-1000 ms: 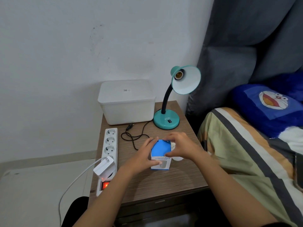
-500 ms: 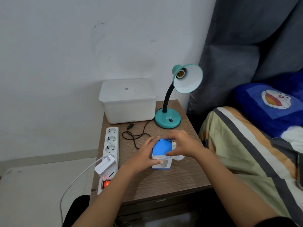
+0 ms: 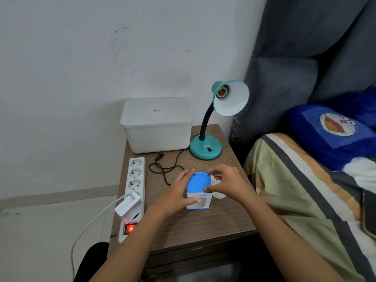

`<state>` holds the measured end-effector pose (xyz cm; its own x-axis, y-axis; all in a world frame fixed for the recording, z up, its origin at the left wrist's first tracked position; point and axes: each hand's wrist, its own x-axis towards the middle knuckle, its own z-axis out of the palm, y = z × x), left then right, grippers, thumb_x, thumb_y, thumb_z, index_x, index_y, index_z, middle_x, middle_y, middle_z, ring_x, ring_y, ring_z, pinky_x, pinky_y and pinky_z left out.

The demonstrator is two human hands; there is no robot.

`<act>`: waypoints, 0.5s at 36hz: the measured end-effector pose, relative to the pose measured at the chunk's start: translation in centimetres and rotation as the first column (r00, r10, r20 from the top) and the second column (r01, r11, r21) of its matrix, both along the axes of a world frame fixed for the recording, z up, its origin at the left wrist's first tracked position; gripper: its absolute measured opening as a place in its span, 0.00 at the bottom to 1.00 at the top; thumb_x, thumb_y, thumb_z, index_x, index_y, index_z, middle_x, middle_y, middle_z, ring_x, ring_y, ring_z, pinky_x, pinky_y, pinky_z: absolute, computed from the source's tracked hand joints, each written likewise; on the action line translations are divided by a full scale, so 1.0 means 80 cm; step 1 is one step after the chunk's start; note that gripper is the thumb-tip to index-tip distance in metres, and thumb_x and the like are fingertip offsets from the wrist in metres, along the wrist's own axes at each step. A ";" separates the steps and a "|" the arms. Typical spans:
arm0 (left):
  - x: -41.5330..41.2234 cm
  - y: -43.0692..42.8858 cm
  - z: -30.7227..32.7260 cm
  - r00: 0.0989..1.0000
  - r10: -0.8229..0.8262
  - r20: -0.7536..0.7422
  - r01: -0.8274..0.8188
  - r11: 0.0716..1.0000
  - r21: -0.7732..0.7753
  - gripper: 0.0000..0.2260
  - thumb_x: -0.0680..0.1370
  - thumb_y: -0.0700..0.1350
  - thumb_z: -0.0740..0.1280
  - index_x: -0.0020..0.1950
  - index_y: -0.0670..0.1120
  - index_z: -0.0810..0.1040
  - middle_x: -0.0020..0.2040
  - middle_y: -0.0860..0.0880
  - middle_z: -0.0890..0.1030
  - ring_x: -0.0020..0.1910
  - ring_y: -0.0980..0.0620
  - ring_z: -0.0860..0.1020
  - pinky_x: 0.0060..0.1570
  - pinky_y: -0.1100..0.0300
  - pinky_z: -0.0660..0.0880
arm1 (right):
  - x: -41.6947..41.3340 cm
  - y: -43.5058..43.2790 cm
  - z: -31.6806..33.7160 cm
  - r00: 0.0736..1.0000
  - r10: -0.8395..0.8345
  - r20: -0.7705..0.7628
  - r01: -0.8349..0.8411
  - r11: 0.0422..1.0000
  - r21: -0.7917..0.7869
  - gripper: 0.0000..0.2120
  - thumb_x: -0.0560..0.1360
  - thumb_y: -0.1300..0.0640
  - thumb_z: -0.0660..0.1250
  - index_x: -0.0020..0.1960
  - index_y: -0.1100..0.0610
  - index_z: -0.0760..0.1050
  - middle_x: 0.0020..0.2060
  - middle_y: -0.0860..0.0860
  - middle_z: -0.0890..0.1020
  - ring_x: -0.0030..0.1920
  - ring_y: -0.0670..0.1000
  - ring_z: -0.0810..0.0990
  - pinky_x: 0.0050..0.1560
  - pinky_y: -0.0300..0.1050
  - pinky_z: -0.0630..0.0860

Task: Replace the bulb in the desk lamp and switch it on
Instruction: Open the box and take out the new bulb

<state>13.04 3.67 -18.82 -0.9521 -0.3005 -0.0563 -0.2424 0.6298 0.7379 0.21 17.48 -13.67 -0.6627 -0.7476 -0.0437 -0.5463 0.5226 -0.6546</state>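
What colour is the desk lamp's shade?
The lamp shade is teal outside, white inside; head view, the only one, shows it.

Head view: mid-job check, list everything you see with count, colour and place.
desk lamp: one, teal, nightstand's back right, socket bare
lamp cord: one, black, loose on top, plug lying free
storage box: one, white, back, by wall
power strip: one, white, left edge, switch lit red
adapter: one, white, plugged into strip
carton: one, blue and white, centre
bulb: one, white, right of carton, partly hidden
nightstand: one, brown wood
pillow: one, blue, on bed, right
left hand: grips carton's left side
right hand: pinches carton's top
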 end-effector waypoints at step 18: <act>0.004 0.019 -0.020 0.963 0.222 -0.155 -0.216 0.975 0.057 0.40 0.70 0.47 0.74 0.75 0.52 0.54 0.75 0.52 0.57 0.69 0.58 0.61 0.52 0.79 0.63 | 0.019 -0.002 -0.014 0.971 -0.183 0.154 0.207 0.966 -0.157 0.15 0.65 0.64 0.76 0.52 0.62 0.81 0.51 0.55 0.83 0.47 0.45 0.79 0.47 0.32 0.76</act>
<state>13.38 5.18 -20.44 -0.8608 -0.5034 0.0748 -0.2488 0.5444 0.8011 1.72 17.36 -14.81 -0.7931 -0.6084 -0.0277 -0.3435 0.4844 -0.8046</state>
